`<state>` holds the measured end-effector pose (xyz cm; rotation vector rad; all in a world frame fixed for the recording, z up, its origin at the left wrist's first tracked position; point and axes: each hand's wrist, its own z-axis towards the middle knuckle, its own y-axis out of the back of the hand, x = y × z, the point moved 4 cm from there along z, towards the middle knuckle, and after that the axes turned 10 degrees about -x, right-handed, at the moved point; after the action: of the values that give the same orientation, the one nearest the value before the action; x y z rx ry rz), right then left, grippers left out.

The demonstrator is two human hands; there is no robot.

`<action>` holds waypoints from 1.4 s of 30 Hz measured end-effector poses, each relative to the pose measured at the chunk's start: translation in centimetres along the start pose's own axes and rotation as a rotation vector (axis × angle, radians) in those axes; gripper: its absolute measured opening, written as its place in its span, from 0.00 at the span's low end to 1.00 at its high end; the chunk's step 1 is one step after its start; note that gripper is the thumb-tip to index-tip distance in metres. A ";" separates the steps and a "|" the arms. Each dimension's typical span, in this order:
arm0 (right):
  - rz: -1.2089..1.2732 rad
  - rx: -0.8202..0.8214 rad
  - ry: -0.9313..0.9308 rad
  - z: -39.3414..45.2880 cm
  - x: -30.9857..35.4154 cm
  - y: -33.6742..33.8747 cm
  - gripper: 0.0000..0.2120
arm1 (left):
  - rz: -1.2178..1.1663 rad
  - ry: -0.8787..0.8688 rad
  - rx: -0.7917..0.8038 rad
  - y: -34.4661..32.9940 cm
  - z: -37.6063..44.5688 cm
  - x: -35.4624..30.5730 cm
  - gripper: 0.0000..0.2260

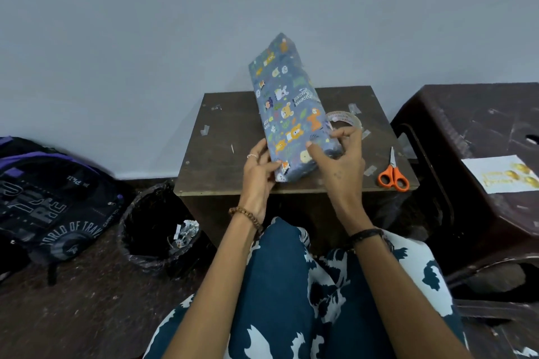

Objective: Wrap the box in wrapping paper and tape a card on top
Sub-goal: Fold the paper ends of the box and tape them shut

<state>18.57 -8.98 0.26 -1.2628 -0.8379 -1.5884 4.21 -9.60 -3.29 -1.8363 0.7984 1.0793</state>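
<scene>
Wrapped box (287,114), blue paper w/ cartoon animals, sits over the small dark table (227,137) at frame centre, tilted up on its near end; long axis runs approx 5 to 11 o'clock, far end pointing up and away toward the wall, near end at the table's front edge. Left hand (259,172) at the box's 7 o'clock corner, fingers curled round the near-left edge, holding it. Right hand (339,160) at the box's 4 o'clock side, thumb on the patterned face, fingers bent round the right edge, gripping; can't tell if a tape strip is pinched too. Tape roll (344,122), clear, just behind right-hand fingers at 3 o'clock of the box, on the table. Orange-handled scissors (393,173) at the table's 4 o'clock corner, well apart from the box. Card (501,173), white w/ gold marks, lies on the brown stool (466,114) at 3 o'clock. Bin (154,230) w/ black liner at 8 o'clock, backpack (49,201) further out at 9.
</scene>
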 end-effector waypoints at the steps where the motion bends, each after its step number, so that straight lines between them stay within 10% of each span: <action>1: -0.047 0.004 0.096 -0.4 1.2 0.4 0.18 | 0.043 -0.009 0.024 -0.4 -0.3 -0.6 0.17; 9: -0.503 0.108 0.913 -6.0 6.1 1.7 0.23 | -0.367 0.052 0.217 -4.5 -1.6 -8.6 0.31; 16: -0.646 0.561 0.591 -7.3 9.2 1.8 0.34 | -0.497 0.057 0.258 -3.0 -4.8 -7.6 0.29; 23: -0.896 0.447 0.556 -3.2 11.0 -0.3 0.41 | -0.527 0.054 0.332 -1.9 -7.6 -7.6 0.35; 26: -0.507 0.400 0.037 -1.5 11.0 1.0 0.41 | -0.408 0.067 0.335 -0.4 -7.5 -8.5 0.30; 31: -0.058 0.547 -0.390 -2.1 10.9 1.1 0.04 | -0.178 0.109 0.436 0.5 -8.0 -9.6 0.25; 37: -0.078 0.578 -0.362 -2.0 10.6 1.6 0.14 | 0.120 0.028 0.248 2.0 -6.4 -8.8 0.20; 42: -0.651 0.404 0.149 -1.2 11.1 1.3 0.22 | -0.096 0.035 -0.018 1.3 -5.5 -6.7 0.13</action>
<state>18.73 -13.18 10.65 -0.5960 -1.4834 -1.8466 2.27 -14.34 3.81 -1.8939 0.7152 0.9985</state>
